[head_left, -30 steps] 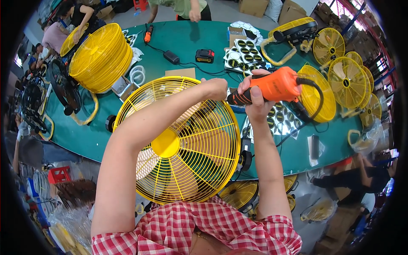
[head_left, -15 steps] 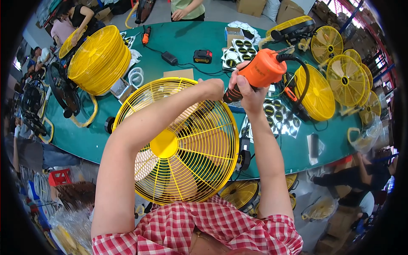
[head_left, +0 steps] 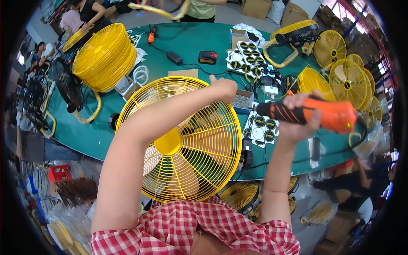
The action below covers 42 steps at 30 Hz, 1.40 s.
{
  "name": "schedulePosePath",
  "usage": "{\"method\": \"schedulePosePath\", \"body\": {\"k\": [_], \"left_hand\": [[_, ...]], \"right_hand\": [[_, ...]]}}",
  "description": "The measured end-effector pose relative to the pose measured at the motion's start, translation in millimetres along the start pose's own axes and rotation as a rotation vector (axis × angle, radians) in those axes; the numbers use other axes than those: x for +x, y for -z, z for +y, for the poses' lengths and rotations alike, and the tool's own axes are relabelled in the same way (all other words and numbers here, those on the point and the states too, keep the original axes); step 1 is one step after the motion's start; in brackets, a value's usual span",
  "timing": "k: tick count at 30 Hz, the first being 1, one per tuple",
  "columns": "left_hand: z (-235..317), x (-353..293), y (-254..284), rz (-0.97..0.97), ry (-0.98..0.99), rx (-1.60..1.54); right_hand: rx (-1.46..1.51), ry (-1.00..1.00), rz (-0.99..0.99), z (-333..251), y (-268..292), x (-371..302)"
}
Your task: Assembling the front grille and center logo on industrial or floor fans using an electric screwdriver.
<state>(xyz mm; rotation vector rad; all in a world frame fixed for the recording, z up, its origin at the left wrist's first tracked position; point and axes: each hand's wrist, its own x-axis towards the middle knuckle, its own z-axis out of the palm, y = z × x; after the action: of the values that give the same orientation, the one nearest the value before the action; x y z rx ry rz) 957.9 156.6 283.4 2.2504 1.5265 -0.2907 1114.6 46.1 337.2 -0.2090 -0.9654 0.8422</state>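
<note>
A round yellow fan (head_left: 170,144) with a wire grille and solid yellow hub lies in front of me on the green table, its blades showing through the wires. My left arm reaches across the grille. My left hand (head_left: 223,89) is curled closed over the fan's far right rim, and what its fingers hold is hidden. To the right, my right hand (head_left: 297,121) grips an orange and black electric screwdriver (head_left: 333,114), blurred by motion. The tool lies nearly level, its tip pointing left toward a small box of screws (head_left: 243,102).
A tall stack of yellow grilles (head_left: 104,59) stands at left. Sticker sheets (head_left: 250,57), a black battery (head_left: 207,57) and another corded orange tool (head_left: 151,35) lie farther back. Several yellow fans (head_left: 346,83) crowd the right. Co-workers stand beyond the far edge.
The screwdriver has swung away from my left hand, rightward and nearer me, from steeply tilted to almost level. My left hand stays by the rim. A yellow tube frame has appeared beyond the far edge.
</note>
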Motion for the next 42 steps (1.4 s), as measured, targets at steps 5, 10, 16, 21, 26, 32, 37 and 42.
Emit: {"method": "schedulePosePath", "body": {"k": [5,10,16,21,26,32,37,42], "left_hand": [[9.1,15.7,1.4,-0.166,-0.082,0.244],[-18.4,7.0,7.5,-0.160,-0.084,-0.138],[-67.1,-98.9,32.2,0.116,-0.389,-0.844],[-176.0,-271.5,-6.3,0.195,-0.128,-0.563],[-291.1,-376.7,-84.1,-0.089,0.211,-0.098],[-427.5,-262.7,-103.6,0.403,0.316,-0.562],[-524.5,-103.7,-151.7,0.605,0.343,-0.364],[-585.4,-19.5,-193.1,0.429,0.532,-0.031]], "right_hand": [[-0.078,0.021,0.069,-38.3,8.9,-23.1],[-0.039,-0.010,0.195,-65.8,8.1,-35.9],[-0.034,-0.114,0.182,-81.4,9.6,-44.8],[-0.149,-0.223,0.227,-96.6,9.1,-60.5],[-0.256,-0.285,0.281,-76.3,-33.7,-70.7],[-0.222,-0.315,0.177,-57.2,-70.8,-78.1],[-0.159,-0.227,0.170,-51.1,-93.7,-95.2],[-0.011,-0.277,0.014,-43.9,-123.5,-106.1]]}}
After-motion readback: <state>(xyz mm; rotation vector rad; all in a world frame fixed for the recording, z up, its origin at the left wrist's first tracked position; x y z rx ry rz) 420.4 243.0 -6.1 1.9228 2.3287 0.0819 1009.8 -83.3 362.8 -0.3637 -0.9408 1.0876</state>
